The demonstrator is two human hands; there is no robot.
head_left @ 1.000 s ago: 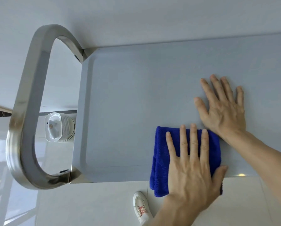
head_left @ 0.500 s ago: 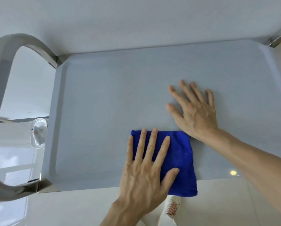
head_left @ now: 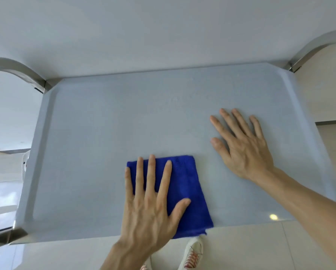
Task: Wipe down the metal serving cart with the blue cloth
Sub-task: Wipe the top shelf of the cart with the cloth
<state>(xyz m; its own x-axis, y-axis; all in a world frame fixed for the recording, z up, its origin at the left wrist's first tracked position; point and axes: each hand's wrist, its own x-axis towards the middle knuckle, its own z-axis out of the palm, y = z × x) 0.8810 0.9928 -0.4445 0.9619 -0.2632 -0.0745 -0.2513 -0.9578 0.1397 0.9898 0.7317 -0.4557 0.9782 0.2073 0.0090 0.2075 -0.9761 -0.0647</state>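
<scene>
The flat grey metal top shelf of the serving cart is filling the middle of the frame, its shallow raised rim running round it and curved brushed-steel handles arching at the upper left and upper right corners. The right hand is lying palm-down on the bare shelf at centre right, fingers straight and spread, gripping nothing. The left hand is pressing flat on the folded, soft blue microfibre cloth at lower centre, fingers straight and slightly apart, thumb out to the side. The cloth is sitting at the shelf's near edge, its lower end hanging just over it. It looks light and limp and will likely slide easily on smooth metal, so flat palm pressure suits it better than a pinch. White shoes with red laces are showing on the pale floor at the bottom; nothing is standing on the shelf in the cloth's way.
</scene>
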